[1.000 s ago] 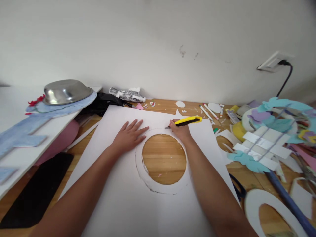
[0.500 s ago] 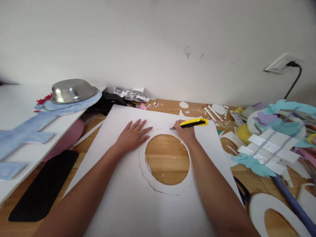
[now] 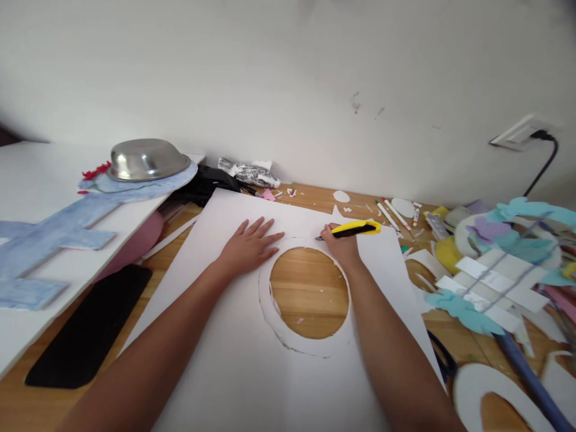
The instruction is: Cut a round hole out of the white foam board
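A large white foam board point(image 3: 216, 360) lies on the wooden table, with a round hole cut through it and a dark, partly drawn ring line around the hole. My left hand point(image 3: 248, 247) rests flat on the board, fingers spread, at the upper left of the hole. My right hand point(image 3: 341, 245) grips a yellow and black utility knife point(image 3: 357, 228). The knife's handle points right and its short blade tip points left, at the board just above the hole's upper edge. Whether the blade is in the board I cannot tell.
On the left, an upturned metal bowl point(image 3: 146, 159) sits on a blue-painted cutout point(image 3: 96, 210) over a white board. A black mat point(image 3: 90, 330) lies below. Markers point(image 3: 390, 215), paper scraps, a white ring point(image 3: 499, 390) and turquoise cutouts point(image 3: 468, 313) crowd the right. Dark-handled scissors point(image 3: 443, 354) lie partly under the board.
The whole view has shifted slightly, so things appear a little further right. My right hand and the knife have barely moved along the ring line; my left hand stays flat.
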The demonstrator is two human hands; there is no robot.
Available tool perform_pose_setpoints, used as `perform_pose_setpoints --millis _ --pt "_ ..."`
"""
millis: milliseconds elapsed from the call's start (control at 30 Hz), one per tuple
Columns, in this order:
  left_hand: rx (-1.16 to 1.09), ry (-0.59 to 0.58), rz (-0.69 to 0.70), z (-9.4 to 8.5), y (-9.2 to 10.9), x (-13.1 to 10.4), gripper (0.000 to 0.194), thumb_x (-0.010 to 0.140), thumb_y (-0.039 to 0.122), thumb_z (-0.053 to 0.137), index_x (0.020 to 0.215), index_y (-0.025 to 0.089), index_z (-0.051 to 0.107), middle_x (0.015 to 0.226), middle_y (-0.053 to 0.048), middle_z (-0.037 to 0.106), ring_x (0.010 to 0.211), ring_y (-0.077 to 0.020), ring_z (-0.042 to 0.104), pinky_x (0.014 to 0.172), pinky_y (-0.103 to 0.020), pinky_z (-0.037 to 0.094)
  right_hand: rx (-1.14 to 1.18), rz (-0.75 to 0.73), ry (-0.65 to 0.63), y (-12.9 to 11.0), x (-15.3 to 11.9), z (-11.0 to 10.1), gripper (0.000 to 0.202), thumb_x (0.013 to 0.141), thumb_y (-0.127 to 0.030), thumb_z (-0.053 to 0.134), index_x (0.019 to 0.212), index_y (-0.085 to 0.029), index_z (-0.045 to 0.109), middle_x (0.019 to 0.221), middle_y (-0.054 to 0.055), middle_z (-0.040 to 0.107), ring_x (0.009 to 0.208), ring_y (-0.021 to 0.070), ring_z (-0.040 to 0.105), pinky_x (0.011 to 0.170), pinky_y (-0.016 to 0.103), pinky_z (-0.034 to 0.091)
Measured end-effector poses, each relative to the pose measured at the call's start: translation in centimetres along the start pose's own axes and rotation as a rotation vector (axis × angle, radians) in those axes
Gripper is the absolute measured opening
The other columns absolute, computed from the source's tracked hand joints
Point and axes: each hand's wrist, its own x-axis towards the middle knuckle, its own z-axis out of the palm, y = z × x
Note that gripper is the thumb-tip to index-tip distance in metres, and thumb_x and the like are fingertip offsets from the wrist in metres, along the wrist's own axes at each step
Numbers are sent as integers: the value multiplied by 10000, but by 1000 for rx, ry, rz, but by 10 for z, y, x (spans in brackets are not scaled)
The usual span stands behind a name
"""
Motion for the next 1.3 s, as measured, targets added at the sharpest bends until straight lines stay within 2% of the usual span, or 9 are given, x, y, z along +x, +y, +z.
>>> perform_pose_setpoints --millis 233,533,833,1000,1133,1300 --pt "-18 -22 2 -3 0 -1 528 1025 570 256 1529 441 347 1662 39 187 1546 -248 140 1234 -544 108 26 52 88 9 7 -8 305 772 -335 523 545 -245 341 540 -40 337 585 139 347 579 305 309" --pt "-2 -13 0 -1 -1 0 523 1026 567 260 1526 445 349 1662 37 191 1545 -246 145 1231 -545 120 18 49 -32 4 7 -5 314 758 -331 568 548 -236 354 548 -50 339 580 129 357 581 289 310" --pt "-8 -15 -2 -6 0 -1 522 1024 566 270 1523 444 358 1657 29 209 1539 -243 173 1231 -537 136 -58 58 -82 1 -8 -26 398 855 -517 551 586 -225 514 550 -22 508 590 170 496 615 302 375" --pt "-12 5 10 -1 -2 0 525 1022 568 266 1524 443 359 1657 37 204 1542 -248 157 1234 -541 119 -61 91 -17 8 -14 -25 446 886 -559 488 605 -217 545 538 -14 513 574 169 495 629 315 394" --pt "-10 -3 3 0 -2 0 530 1022 573 271 1525 435 362 1659 31 197 1543 -247 152 1235 -539 115 -60 91 0 13 -10 -22 421 878 -530 470 618 -212 561 525 -17 496 559 165 477 625 318 392" --pt "0 1 15 -1 -1 1 527 1025 566 273 1527 430 360 1661 26 190 1545 -251 144 1234 -543 102 -80 50 -15 15 -6 -19 344 824 -469 536 588 -219 538 538 -21 496 603 170 477 641 312 375"
